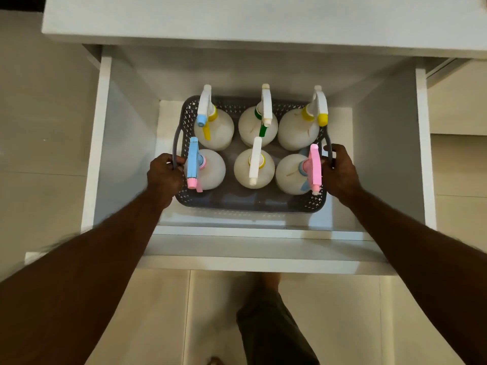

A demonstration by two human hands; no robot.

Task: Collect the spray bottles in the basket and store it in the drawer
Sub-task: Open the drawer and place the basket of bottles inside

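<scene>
— Basket (250,204) is sitting low inside the open drawer (104,133), six bottles (254,169) standing upright in it. How are the hands doing?

— Left hand (164,176) and right hand (340,172) are each curling closed around a side handle. I'd be lowering both sides evenly, keeping the bottles from tipping, and letting go only once it's resting flat.

— Is room getting tight?

— No, white walls are leaving gaps on every side. Pale floor tiles (342,325) are showing below.
</scene>
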